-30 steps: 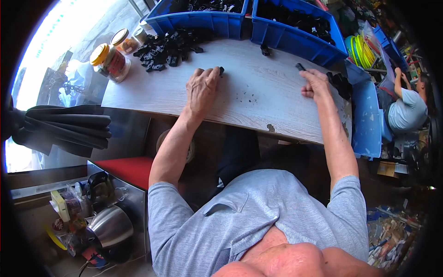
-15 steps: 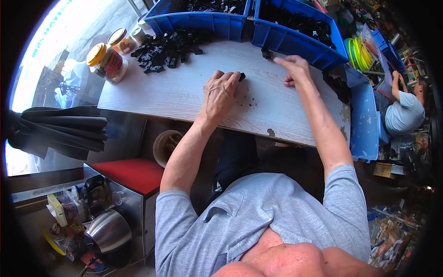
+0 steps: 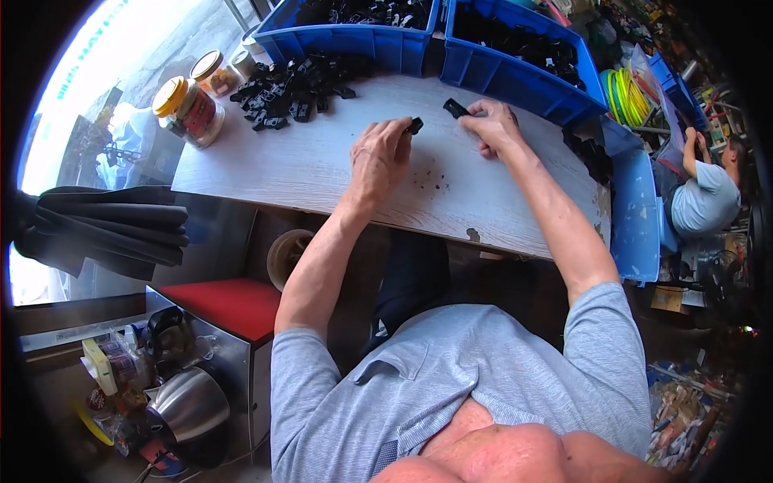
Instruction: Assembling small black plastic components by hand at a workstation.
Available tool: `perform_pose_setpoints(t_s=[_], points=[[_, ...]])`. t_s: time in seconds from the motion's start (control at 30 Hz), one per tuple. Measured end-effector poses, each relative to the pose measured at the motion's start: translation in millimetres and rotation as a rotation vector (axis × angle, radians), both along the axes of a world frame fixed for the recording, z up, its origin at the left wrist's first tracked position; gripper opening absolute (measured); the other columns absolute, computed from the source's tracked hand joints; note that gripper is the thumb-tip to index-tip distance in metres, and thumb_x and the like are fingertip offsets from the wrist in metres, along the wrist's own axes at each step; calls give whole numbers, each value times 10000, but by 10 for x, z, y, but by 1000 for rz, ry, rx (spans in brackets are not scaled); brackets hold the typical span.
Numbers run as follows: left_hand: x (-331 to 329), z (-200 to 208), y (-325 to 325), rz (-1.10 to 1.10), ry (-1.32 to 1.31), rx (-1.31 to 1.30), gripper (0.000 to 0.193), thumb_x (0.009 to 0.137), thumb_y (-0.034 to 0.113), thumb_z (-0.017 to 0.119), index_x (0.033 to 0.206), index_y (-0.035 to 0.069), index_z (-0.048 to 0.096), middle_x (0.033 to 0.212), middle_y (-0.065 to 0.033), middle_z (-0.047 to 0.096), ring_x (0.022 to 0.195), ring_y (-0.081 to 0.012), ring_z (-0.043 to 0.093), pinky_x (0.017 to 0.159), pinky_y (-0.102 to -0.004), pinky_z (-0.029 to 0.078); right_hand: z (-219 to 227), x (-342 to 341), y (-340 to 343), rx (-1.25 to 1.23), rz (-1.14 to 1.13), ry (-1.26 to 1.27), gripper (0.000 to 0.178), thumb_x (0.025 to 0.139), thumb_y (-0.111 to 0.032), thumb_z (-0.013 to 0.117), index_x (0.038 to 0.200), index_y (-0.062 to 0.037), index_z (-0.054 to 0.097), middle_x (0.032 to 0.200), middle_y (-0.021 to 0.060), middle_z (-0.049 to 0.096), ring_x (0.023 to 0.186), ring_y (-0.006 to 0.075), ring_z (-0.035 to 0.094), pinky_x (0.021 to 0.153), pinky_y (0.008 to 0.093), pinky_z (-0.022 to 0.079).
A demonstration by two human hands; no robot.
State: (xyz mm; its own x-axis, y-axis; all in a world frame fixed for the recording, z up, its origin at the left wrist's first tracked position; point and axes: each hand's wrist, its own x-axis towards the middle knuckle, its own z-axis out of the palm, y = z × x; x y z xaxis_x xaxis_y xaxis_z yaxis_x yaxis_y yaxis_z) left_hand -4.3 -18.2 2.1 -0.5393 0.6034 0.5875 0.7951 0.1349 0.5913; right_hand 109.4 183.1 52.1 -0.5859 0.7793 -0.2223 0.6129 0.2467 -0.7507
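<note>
Over the middle of the table, my left hand (image 3: 378, 153) is closed, pinching a small black plastic part (image 3: 414, 125) that pokes out past the fingertips. My right hand (image 3: 494, 127), further right, grips another small black part (image 3: 455, 108) between thumb and fingers, pointing toward the left one. A short gap separates the two parts. Dark crumbs (image 3: 431, 181) lie on the white wood-grain table (image 3: 282, 165) just below the hands. To the left is a heap of similar black parts (image 3: 290, 88).
Two blue crates (image 3: 346, 39) (image 3: 515, 72) of black parts line the table's far side. Jars (image 3: 189, 113) stand at the left. More black pieces (image 3: 592, 153) and a blue bin (image 3: 634, 201) are at the right edge. A co-worker (image 3: 707, 189) sits far right.
My right hand has moved left and nearer, bringing a black part away from the crate's foot. My left hand has tilted up slightly, showing more of its part.
</note>
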Motion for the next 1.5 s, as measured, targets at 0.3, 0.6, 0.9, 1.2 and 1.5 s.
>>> perform_pose_setpoints(t_s=[0.3, 0.6, 0.9, 1.2, 1.5], points=[[84, 104, 391, -299, 197, -149, 290, 892, 7, 663, 1168, 72, 723, 1123, -115, 734, 1024, -325, 696, 887, -410, 572, 31, 370, -171, -149, 201, -25, 322, 820, -171, 775, 1129, -102, 718, 580, 6, 539, 450, 103, 521, 392, 281, 433], [-24, 34, 439, -476, 200, -100, 267, 903, 5, 663, 1157, 63, 724, 1093, -127, 742, 971, -336, 711, 844, -409, 581, -42, 422, -145, -116, 236, 19, 294, 806, -171, 788, 1080, -86, 725, 580, 11, 583, 451, 107, 555, 401, 277, 468], [27, -22, 505, -473, 214, -117, 286, 918, 30, 658, 1191, 91, 721, 1125, -99, 742, 1072, -307, 677, 932, -423, 538, -29, 427, -159, -79, 251, 40, 298, 808, -158, 750, 1094, -79, 722, 601, 34, 617, 443, 127, 576, 427, 293, 505], [210, 79, 406, -397, 334, -281, 422, 896, 97, 668, 1316, 133, 671, 1225, -54, 707, 1171, -285, 628, 961, -454, 479, -101, 430, -138, 1, 292, 23, 295, 796, -180, 731, 1075, -86, 722, 602, 84, 648, 438, 184, 617, 472, 318, 540], [209, 29, 405, -348, 255, -261, 504, 862, 175, 724, 1349, 108, 613, 1327, -132, 645, 1231, -343, 585, 1013, -480, 455, -41, 870, 98, -271, -8, 346, 332, 857, -218, 804, 1116, -44, 689, 695, 17, 626, 515, 114, 613, 490, 281, 558]])
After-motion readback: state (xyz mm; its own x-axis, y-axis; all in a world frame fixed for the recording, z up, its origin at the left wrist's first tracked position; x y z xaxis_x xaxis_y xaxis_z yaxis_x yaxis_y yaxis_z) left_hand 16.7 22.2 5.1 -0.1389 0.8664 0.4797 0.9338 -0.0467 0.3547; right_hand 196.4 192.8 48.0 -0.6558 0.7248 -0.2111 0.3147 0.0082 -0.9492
